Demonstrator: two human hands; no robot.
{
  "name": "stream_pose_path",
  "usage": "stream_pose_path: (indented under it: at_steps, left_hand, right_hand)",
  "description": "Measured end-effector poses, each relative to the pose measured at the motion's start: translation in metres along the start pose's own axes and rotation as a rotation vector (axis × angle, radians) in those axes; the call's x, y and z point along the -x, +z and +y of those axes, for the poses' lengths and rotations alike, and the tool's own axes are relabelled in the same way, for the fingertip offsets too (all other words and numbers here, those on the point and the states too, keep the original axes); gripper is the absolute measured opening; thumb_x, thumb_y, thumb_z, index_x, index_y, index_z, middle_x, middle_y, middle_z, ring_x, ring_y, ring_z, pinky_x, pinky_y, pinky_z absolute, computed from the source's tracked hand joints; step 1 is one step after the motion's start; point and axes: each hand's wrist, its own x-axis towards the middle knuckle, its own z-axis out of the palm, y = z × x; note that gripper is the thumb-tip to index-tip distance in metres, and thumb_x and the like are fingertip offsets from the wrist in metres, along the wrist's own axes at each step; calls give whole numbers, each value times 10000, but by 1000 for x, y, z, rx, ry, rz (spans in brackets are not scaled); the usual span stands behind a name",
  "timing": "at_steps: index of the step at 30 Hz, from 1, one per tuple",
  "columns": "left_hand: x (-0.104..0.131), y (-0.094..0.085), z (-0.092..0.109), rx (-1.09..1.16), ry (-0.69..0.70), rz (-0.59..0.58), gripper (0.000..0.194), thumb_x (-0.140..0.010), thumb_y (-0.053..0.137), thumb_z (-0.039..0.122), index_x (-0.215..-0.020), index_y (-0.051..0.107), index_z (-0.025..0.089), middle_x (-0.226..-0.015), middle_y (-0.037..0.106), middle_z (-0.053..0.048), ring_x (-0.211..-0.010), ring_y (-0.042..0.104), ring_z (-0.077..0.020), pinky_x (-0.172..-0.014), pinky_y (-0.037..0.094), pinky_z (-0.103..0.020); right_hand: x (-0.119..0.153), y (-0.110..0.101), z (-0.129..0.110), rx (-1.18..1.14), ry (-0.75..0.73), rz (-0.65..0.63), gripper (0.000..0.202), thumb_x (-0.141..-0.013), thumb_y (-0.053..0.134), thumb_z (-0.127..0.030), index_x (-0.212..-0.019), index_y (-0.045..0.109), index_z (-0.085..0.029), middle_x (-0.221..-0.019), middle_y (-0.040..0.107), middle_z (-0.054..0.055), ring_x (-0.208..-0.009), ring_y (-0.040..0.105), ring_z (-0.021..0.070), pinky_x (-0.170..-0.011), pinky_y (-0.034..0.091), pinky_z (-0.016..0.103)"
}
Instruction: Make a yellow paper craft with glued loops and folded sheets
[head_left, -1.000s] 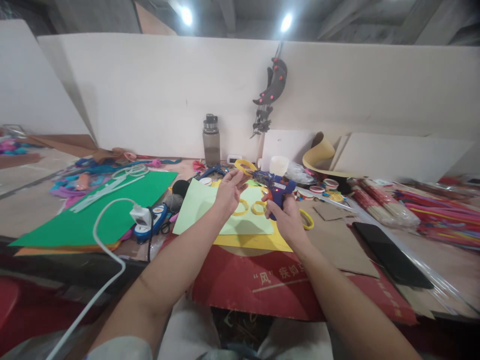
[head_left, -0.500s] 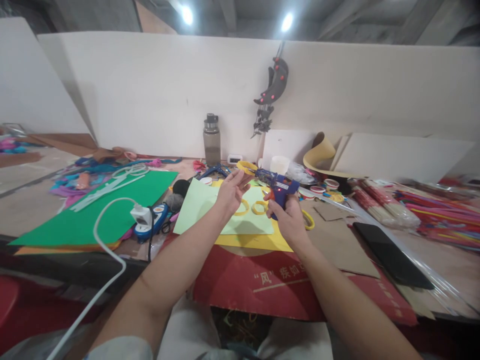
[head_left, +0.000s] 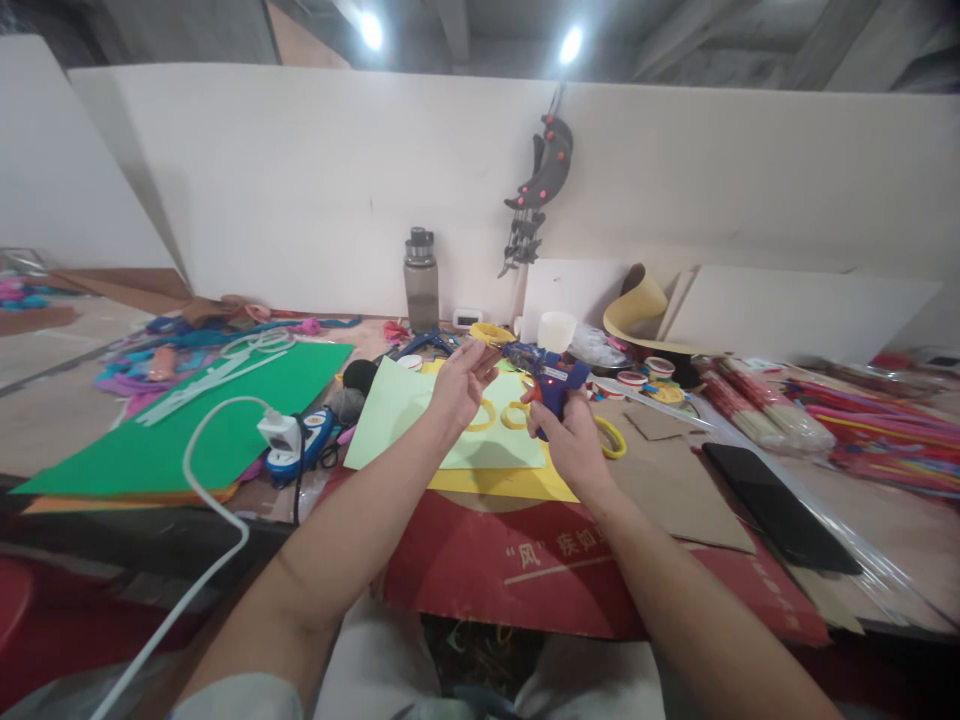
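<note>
Raised over the pale green sheet [head_left: 390, 420], my left hand [head_left: 460, 388] has its fingers closed on a yellow ring [head_left: 491, 334]. My right hand [head_left: 564, 428] is wrapped round the handle of a blue glue gun [head_left: 556, 380], which shows a small red light. The gun's nozzle points left and meets the right side of the held ring, near my left fingertips. Two more yellow rings [head_left: 516, 416] lie on the green sheet below. Another yellow ring [head_left: 612, 438] is beside my right wrist. A yellow sheet [head_left: 517, 484] lies under the green one.
On the left are a green board [head_left: 225, 420], a power strip [head_left: 311, 435] and a white cable [head_left: 196, 470]. A bottle [head_left: 421, 285] stands at the back. To the right lie cardboard [head_left: 675, 490], a black phone [head_left: 776, 505] and colourful pipe cleaners [head_left: 885, 430].
The glue gun and my right hand have shifted slightly left, closer to the held ring. The whole view has also moved a little.
</note>
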Motion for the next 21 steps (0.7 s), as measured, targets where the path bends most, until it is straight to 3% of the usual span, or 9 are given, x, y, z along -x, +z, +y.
stream_pose_path:
  at_steps: [9, 14, 21]
  left_hand:
    - [1, 1, -2, -34, 8, -16, 187, -740, 770, 264, -802, 610, 190, -825, 737, -16, -895, 699, -169, -753, 424, -261]
    - [1, 1, 0, -13, 16, 4, 199, -731, 777, 249, -783, 593, 193, -767, 721, 8, -817, 694, -145, -753, 424, -257]
    - [0, 0, -2, -45, -1, -13, 189, -734, 777, 273, -796, 618, 193, -829, 739, -22, -922, 698, -180, -768, 421, -271]
  right_hand:
    - [0, -1, 2, 33, -26, 39, 182, -835, 570, -367, -938, 513, -228, -876, 612, 12, -565, 512, 118, -582, 464, 312]
    - [2, -2, 6, 145, -14, 46, 168, -846, 566, -361, -938, 546, -222, -830, 612, 19, -621, 538, 141, -622, 476, 321]
    - [1, -2, 7, 133, -32, 68, 173, -850, 564, -383, -931, 546, -230, -841, 619, 25, -610, 537, 146, -615, 479, 330]
